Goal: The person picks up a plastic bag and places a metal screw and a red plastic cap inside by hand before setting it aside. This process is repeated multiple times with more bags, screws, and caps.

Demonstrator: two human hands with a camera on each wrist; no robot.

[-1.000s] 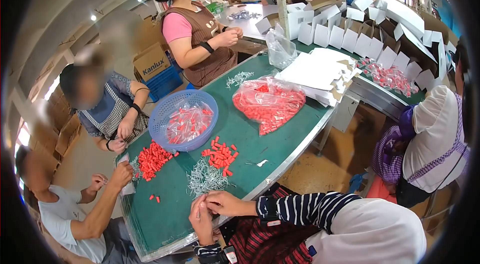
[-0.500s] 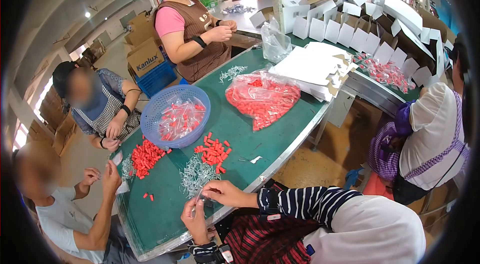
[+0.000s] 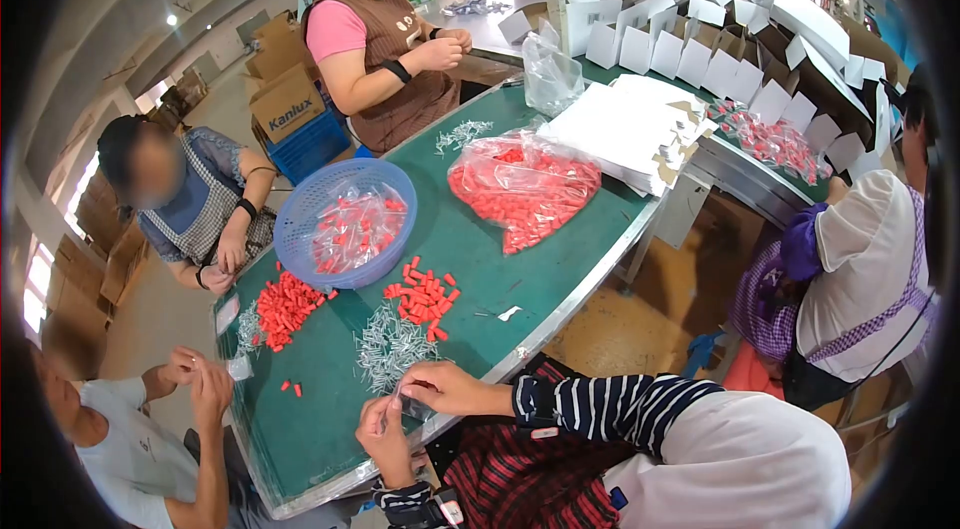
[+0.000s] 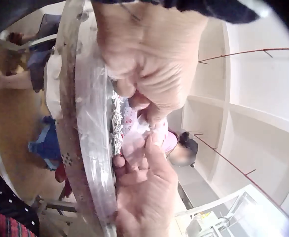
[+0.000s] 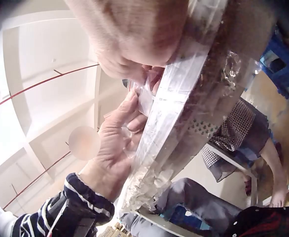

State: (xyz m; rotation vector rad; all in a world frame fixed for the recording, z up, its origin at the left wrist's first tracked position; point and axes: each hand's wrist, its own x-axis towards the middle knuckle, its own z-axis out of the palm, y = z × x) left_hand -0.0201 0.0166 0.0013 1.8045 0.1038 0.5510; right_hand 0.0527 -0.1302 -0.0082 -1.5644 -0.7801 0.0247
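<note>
Both hands were on one small clear bag (image 4: 133, 147), held up over the near edge of the green table (image 3: 325, 439). Left hand (image 3: 386, 441): narrow, pinching the film between thumb and fingers. Right hand (image 3: 446, 390): also narrow, pinching the film just beside, farther right. Could not tell which edge each one had, or whether anything was inside. Step in hand, my read: handling the bag's mouth. Done well, that meant light pinches with the fingertips, one wall per hand, and a small rub to slide the layers apart; thin film probably clings, and a hard tug could crease or split it. Left hand was best used as the anchor, low on one side, with the right doing the fine work, so the mouth faced up. Position was workable: the heap of metal pieces (image 3: 394, 349) lay just beyond the hands, the pile of red pieces (image 3: 425, 301) on its far side, both within what looked like easy reach. Main risk was loose film dragging through the metal heap and snagging, so wrists wanted to be a touch higher and toward the near side.
</note>
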